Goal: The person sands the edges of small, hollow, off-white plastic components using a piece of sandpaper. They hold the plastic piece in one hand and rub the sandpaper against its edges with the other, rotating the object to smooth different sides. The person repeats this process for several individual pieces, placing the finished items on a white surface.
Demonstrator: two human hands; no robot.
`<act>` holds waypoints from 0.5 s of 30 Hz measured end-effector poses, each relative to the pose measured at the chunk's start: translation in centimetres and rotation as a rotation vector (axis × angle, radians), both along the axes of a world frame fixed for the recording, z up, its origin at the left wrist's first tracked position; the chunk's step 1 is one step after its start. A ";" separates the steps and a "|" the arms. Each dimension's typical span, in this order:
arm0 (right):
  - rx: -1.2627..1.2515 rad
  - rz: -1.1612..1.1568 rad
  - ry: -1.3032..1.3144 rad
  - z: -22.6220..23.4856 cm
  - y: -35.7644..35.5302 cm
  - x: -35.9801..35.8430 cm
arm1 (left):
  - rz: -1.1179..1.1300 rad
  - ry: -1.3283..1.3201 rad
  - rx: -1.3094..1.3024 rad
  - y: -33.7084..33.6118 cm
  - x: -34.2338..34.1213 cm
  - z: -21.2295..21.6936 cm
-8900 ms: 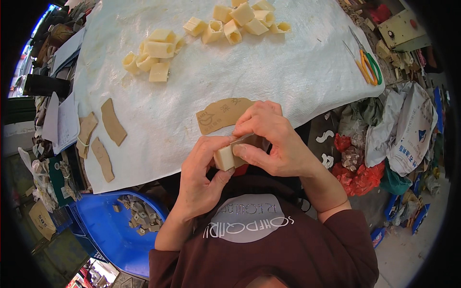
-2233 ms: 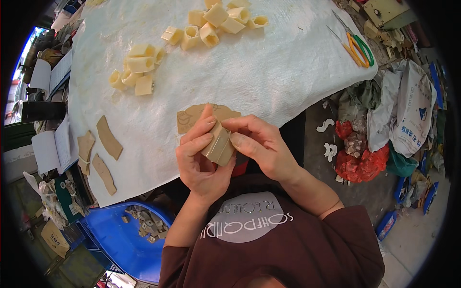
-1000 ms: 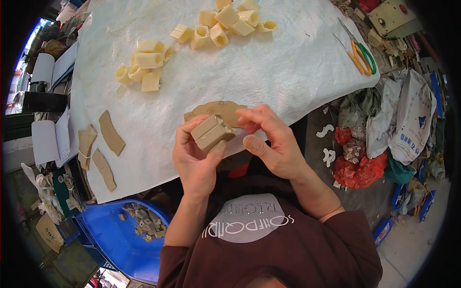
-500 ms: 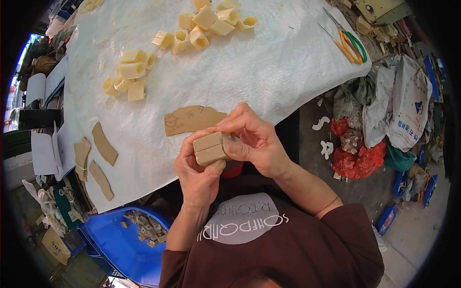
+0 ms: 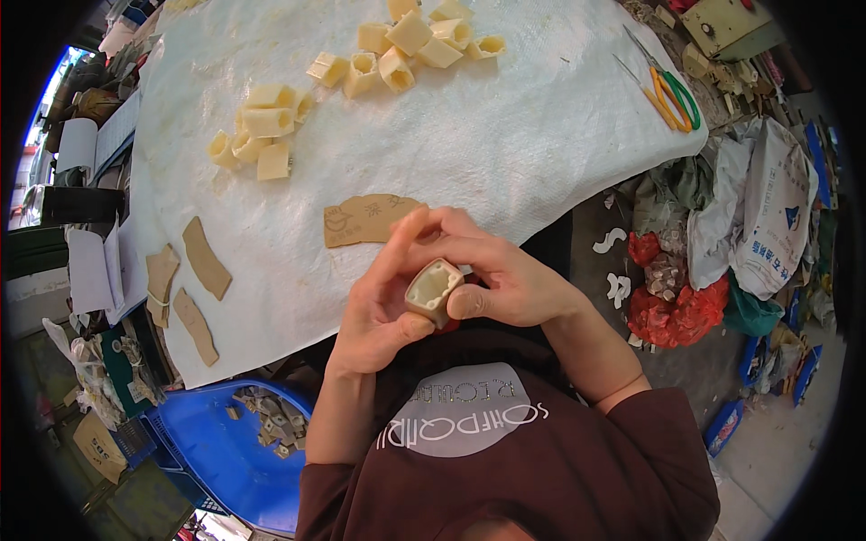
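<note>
Between both hands is a small beige plastic housing [image 5: 424, 305], its open hollow end facing up and showing a light inside with rounded corner posts. My left hand [image 5: 374, 311] wraps its left side, the thumb pressing the near edge. My right hand [image 5: 514, 279] grips the right side, thumb at the rim and fingers curled over the far side. Just beyond the hands lies a torn piece of brown sandpaper [image 5: 365, 221] with printing on its back, partly covered by my fingers.
Hollow cream blocks lie in two groups, one [image 5: 410, 36] at the far middle and one [image 5: 268, 123] to the left. Strips of sandpaper [image 5: 206, 260] rest at left. Scissors and pliers-like orange-handled tools [image 5: 666, 97] lie far right. A blue tub [image 5: 216, 442] holds beige pieces; bags [image 5: 667, 307] sit right.
The housing has been turned from its closed, flat-sided face to its open hollow end. Both hands have shifted their grip around it. The whole view has shifted slightly.
</note>
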State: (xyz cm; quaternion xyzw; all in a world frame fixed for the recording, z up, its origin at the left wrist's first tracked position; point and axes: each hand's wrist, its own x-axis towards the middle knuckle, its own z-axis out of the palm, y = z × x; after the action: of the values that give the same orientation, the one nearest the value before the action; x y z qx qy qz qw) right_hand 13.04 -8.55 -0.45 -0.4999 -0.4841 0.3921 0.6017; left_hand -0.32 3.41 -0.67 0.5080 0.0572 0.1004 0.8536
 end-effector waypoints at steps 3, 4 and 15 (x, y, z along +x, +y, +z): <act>-0.037 0.013 0.195 0.4 -0.1 -0.6 | 0.066 0.028 0.156 -0.5 0.2 1.2; 0.009 -0.032 0.148 0.3 0.0 -0.9 | 0.093 0.033 0.240 -0.6 0.1 1.2; -0.056 -0.323 0.172 0.4 0.2 -3.8 | 0.232 -0.135 0.544 -1.8 1.2 0.0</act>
State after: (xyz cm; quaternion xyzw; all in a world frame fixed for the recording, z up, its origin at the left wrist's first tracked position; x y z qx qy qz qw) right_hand 9.26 -8.39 -0.06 -0.5521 -0.3331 0.3451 0.6820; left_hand 0.85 1.58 -0.67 0.7001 0.0290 0.2426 0.6709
